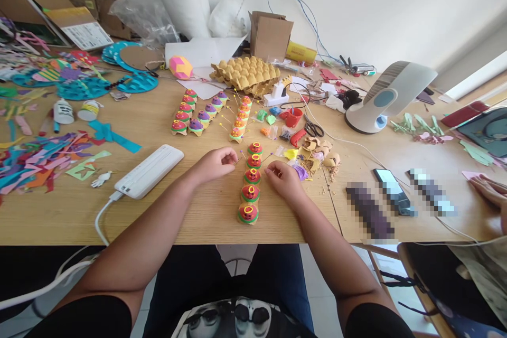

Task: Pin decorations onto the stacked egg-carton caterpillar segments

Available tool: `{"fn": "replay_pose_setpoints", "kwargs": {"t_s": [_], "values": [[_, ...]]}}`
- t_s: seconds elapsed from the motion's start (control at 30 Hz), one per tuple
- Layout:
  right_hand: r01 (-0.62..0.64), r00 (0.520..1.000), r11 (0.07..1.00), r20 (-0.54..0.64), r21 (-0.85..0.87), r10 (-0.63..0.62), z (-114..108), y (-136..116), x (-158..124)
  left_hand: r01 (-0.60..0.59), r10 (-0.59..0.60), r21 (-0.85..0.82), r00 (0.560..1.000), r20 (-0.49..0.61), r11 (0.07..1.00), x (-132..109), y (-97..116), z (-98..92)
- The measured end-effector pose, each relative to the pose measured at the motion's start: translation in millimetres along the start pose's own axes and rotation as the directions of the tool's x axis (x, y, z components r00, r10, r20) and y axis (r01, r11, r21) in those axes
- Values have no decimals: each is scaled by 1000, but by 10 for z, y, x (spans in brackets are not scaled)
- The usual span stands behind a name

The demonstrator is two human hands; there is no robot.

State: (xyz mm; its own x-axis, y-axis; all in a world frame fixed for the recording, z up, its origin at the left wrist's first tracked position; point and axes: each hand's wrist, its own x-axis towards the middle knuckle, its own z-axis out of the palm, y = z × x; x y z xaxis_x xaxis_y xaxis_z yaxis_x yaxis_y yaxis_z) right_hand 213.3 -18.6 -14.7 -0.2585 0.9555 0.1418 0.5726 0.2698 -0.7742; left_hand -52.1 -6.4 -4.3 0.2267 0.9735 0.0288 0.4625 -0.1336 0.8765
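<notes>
A strip of egg-carton cups (251, 192) covered in red and green clay, with yellow rings and small faces, runs front to back on the table. Thin pins with purple heads stick out near its far end. My left hand (217, 162) rests just left of the strip, fingers curled; whether it holds something small cannot be made out. On the right side, my right hand (282, 175) lies beside the strip with fingers bent inward, their tips partly hidden. Behind stand an orange strip (240, 121) with yellow-headed pins, a purple strip (206, 115) and a red strip (184, 111).
A white power bank (149, 171) with a cable lies left. Torn carton pieces (322, 152), scissors (313, 128) and a red cup (292, 116) are right of centre. Farther right are a white fan (386, 97), a phone (394, 191) and another person's hand (489, 189).
</notes>
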Motion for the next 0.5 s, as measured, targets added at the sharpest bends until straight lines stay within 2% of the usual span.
{"fn": "replay_pose_setpoints", "kwargs": {"t_s": [0.07,0.13,0.2,0.5], "values": [[-18,1000,1000,22,26,17,-11,-26,-3,6,-14,48,984,179,999,-43,18,-44],[-45,997,996,74,81,39,-18,-51,-13,36,-80,129,933,352,991,-81,24,-57],[-58,992,992,115,112,45,-20,-68,-25,51,-129,188,893,432,981,-106,21,-45],[15,990,1000,138,-1,-14,6,-36,-25,50,-91,114,917,388,992,-110,52,50]]}}
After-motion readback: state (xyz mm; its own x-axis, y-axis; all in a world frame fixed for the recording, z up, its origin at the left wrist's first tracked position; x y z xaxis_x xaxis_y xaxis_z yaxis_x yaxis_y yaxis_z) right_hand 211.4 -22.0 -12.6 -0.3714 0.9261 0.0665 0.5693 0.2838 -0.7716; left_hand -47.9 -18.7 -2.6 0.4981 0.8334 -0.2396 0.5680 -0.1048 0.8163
